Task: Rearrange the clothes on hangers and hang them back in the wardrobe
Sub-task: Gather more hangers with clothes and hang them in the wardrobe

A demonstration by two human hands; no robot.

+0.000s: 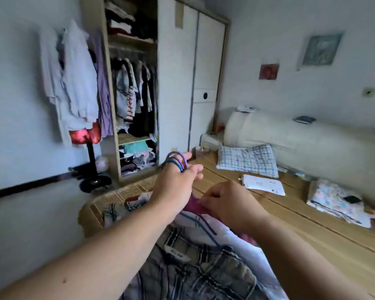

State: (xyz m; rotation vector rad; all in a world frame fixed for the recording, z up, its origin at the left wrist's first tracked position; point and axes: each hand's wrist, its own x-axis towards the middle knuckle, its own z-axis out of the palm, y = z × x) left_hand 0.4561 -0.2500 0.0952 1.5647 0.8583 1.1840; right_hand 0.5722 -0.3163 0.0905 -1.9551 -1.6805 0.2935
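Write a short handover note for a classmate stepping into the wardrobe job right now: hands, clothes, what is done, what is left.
Left hand: raised, with purple and blue hanger hooks looped over its mostly straight fingers.
Right hand: pinches the maroon garment just below the left hand.
Things: a pile of clothes lies on the bed; the wardrobe stands open, with clothes on its rail.
Done: several hangers gathered in one hand.
Left: probably straighten the maroon garment, carry the hangers to the rail, then deal with the pile.
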